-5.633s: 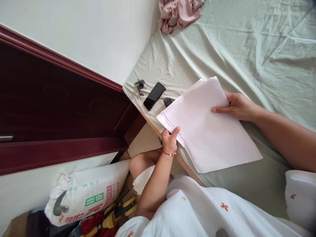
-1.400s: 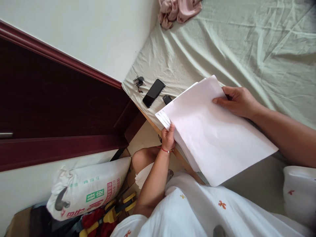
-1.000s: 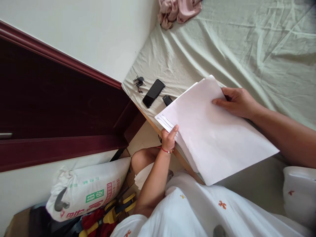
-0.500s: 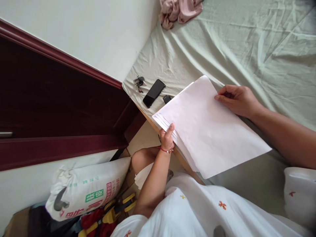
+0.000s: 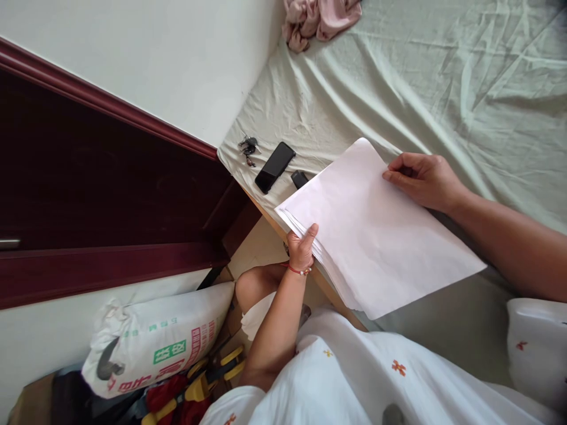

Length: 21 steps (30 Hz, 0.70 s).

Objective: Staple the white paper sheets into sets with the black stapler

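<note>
A stack of white paper sheets (image 5: 376,236) lies tilted across both hands, above the edge of the bed. My left hand (image 5: 302,247) is closed on the stack's near-left edge, thumb on top and the other fingers hidden underneath. Several sheet edges fan out beside that thumb. At the far-right edge, my right hand (image 5: 420,180) pinches the paper between thumb and forefinger, its other fingers curled. The upper face of the top sheet looks blank.
On the pale green bed sheet (image 5: 398,94) lie a black phone (image 5: 275,167), keys (image 5: 249,149) and a small black object (image 5: 300,179) partly under the paper. Pink cloth (image 5: 321,23) lies at the back. A dark red door (image 5: 88,183) and a white sack (image 5: 163,336) are at left.
The sheets at the far-left corner sit closer together than before, and the left thumb has shifted slightly right. The right hand keeps its pinch almost in place.
</note>
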Available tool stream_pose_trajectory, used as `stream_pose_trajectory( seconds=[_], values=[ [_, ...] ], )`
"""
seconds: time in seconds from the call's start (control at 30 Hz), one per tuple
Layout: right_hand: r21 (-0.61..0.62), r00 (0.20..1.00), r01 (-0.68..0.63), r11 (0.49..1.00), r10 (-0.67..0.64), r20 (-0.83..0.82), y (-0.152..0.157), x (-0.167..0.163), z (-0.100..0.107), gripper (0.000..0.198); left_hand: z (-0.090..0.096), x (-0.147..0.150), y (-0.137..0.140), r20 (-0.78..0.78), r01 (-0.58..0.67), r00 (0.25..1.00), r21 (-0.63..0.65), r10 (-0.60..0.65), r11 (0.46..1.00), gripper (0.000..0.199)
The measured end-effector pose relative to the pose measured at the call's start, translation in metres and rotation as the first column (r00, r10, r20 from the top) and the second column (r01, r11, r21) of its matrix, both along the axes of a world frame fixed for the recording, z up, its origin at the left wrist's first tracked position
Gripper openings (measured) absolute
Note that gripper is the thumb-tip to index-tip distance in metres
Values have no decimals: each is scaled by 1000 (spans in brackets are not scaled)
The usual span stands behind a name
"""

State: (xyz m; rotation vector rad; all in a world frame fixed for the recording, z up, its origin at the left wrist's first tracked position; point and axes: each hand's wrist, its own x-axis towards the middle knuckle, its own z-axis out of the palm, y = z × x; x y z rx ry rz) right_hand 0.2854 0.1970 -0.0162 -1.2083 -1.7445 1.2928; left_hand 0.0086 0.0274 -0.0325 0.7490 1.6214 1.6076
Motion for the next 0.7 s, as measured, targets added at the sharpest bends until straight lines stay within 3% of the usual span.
stream_pose_trajectory(
  seconds=[0.27, 0.5, 0.7],
  values=[
    [28, 999, -15, 1000, 14, 34, -1, 0, 4, 33, 3, 4, 1, -35, -48, 998, -46, 46, 998, 55],
    [56, 996, 6, 998, -11, 93, -5, -3, 12, 22, -6, -1, -2, -75, 0, 997, -40, -3, 999, 51],
    [93, 994, 28, 995, -38, 106, -6, -6, 13, 26, -11, -5, -4, -99, 28, 995, -43, -32, 999, 48]
  ],
)
